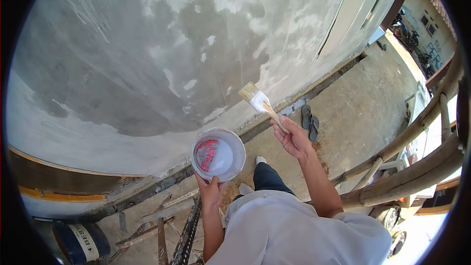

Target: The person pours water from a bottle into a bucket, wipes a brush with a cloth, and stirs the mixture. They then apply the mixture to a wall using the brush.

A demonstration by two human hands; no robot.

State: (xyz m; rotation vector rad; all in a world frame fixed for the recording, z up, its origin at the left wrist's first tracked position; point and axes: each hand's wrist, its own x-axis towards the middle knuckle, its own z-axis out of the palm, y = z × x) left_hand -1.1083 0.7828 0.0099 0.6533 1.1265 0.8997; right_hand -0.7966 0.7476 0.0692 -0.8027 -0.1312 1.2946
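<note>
My right hand (293,138) is closed around the wooden handle of a paintbrush (259,100), its pale bristles pointing up and left toward the wall. White paint coats the brush's ferrule. In my left hand (211,190) is a round paint bucket (236,164), gripped at its near side with the thumb by the rim. Whitish liquid lies inside, beside a red and grey patch on the inner wall. In front of me rises a grey wall (211,68) with darker, damp-looking areas and lighter streaks.
Bamboo poles (407,174) run along my right side. A metal and wood frame (184,230) stands lower left, near a dark blue drum (81,243). Dark flip-flops (310,122) lie on the concrete floor (358,103). A narrow gutter (338,76) follows the wall's base.
</note>
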